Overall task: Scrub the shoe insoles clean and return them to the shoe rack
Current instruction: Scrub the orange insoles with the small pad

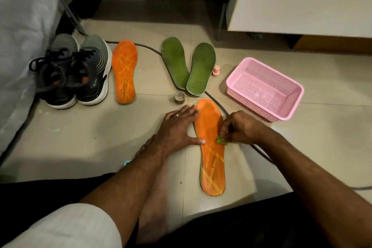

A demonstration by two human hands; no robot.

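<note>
We scrub the near orange insole [211,147] on the floor
Left hand [177,127] flat, fingers spread, pinning it; right hand [239,127] pinches a green scrubber [221,140] against it

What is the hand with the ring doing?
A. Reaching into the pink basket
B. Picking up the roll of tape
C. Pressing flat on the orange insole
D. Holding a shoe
C: the left hand, ring on one finger, lies with straight fingers and thumb on the edge of the near orange insole, steadying it while the right hand pinches a small green scrubber against it.
</note>
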